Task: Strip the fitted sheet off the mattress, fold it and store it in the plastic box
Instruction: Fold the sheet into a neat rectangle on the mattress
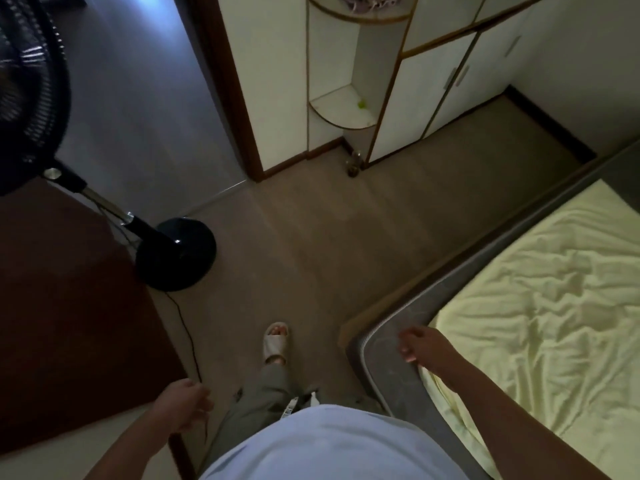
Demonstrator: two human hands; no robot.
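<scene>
Your left hand [185, 405] hangs low by your side, fingers loosely curled. Your right hand [420, 344] reaches forward on a bare, outstretched arm [502, 403], fingers relaxed and slightly bent. One foot [276, 342] is set ahead.

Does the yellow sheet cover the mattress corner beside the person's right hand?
No, the grey mattress corner by the right hand lies bare, and the yellow sheet begins further in.
</scene>
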